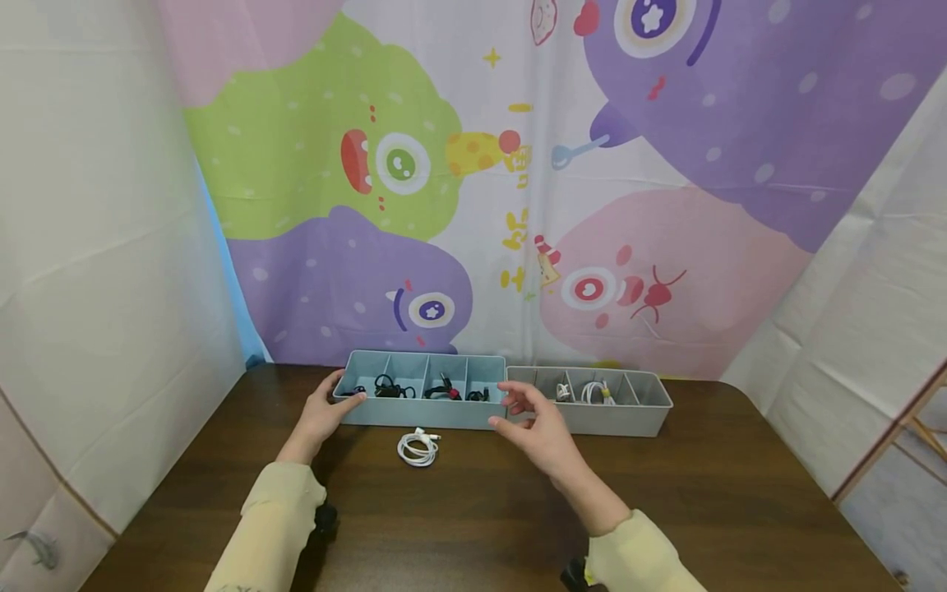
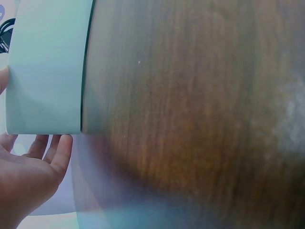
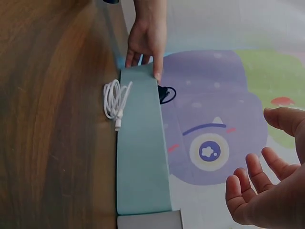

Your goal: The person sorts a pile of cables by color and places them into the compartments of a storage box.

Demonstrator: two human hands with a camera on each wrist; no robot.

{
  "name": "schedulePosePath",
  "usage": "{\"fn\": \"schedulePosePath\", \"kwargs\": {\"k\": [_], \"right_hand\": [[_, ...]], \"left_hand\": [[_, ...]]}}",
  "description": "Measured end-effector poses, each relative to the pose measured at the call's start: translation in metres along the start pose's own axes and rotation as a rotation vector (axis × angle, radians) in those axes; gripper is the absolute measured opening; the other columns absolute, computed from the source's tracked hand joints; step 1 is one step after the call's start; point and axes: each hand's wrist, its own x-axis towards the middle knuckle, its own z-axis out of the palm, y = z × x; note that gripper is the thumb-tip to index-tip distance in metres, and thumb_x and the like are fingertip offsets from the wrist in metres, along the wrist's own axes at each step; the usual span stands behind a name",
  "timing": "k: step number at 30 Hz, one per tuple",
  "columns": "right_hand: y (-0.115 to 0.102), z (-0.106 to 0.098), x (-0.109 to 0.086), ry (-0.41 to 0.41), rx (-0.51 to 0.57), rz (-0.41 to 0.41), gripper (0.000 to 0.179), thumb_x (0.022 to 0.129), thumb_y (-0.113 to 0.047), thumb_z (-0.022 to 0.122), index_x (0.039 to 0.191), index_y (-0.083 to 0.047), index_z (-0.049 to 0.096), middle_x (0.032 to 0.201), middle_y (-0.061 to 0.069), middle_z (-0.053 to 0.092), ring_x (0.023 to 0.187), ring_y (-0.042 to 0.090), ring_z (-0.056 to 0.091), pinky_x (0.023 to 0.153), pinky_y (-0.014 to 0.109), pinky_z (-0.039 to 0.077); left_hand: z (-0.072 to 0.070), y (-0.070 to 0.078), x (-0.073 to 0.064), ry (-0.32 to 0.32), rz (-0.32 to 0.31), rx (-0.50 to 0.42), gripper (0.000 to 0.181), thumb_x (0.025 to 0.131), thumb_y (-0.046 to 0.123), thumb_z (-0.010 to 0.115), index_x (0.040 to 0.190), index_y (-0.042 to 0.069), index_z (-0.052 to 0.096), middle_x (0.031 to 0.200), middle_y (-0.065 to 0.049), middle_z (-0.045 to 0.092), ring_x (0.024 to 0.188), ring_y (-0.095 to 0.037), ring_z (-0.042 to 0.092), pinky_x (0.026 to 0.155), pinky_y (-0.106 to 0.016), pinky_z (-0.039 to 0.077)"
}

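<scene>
A light blue divided box (image 1: 425, 413) stands along the back of the table with dark cables in its compartments. My left hand (image 1: 321, 415) grips its left end, the thumb on the rim and the fingers against the end wall. In the left wrist view those fingers (image 2: 64, 155) touch the end wall from outside. Near the box's right end, my right hand (image 1: 543, 432) is held with thumb and fingers spread. The right wrist view shows this hand (image 3: 274, 183) apart from the box, holding nothing. A coiled white cable (image 1: 418, 448) lies just in front of the box.
A grey divided box (image 1: 621, 422) adjoins the blue box on the right, with white cables (image 1: 595, 393) in some compartments. Behind both hangs a cartoon-print curtain (image 1: 496, 312). The brown wooden table (image 1: 459, 526) extends toward me.
</scene>
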Motion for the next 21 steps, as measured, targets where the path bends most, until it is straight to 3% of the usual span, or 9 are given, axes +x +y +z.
{"fn": "schedulePosePath", "kwargs": {"k": [5, 12, 21], "right_hand": [[0.005, 0.006, 0.0, -0.016, 0.004, 0.01, 0.045, 0.08, -0.014, 0.075, 0.123, -0.014, 0.06, 0.103, 0.005, 0.06, 0.098, 0.029, 0.053, 0.076, 0.026, 0.044], [0.007, 0.017, 0.0, -0.025, 0.014, 0.053, 0.046, 0.08, -0.013, 0.075, 0.123, -0.012, 0.059, 0.105, 0.009, 0.061, 0.094, 0.019, 0.052, 0.079, 0.031, 0.041], [0.013, 0.031, 0.001, -0.034, 0.054, 0.097, 0.046, 0.081, -0.01, 0.074, 0.124, -0.008, 0.058, 0.105, 0.011, 0.06, 0.098, 0.029, 0.054, 0.081, 0.035, 0.043]], "left_hand": [[0.0, 0.0, 0.0, 0.0, -0.003, 0.007, 0.071, 0.092, 0.03, 0.061, 0.149, 0.01, 0.023, 0.143, -0.024, 0.035, 0.123, -0.036, 0.04, 0.098, -0.052, 0.036], [-0.001, 0.002, -0.001, -0.003, -0.002, 0.01, 0.07, 0.092, 0.029, 0.061, 0.148, 0.01, 0.024, 0.142, -0.024, 0.035, 0.122, -0.036, 0.04, 0.097, -0.052, 0.036], [0.0, 0.002, 0.0, 0.001, -0.002, 0.007, 0.07, 0.092, 0.029, 0.061, 0.148, 0.01, 0.024, 0.141, -0.023, 0.036, 0.122, -0.035, 0.04, 0.097, -0.051, 0.036]]}}
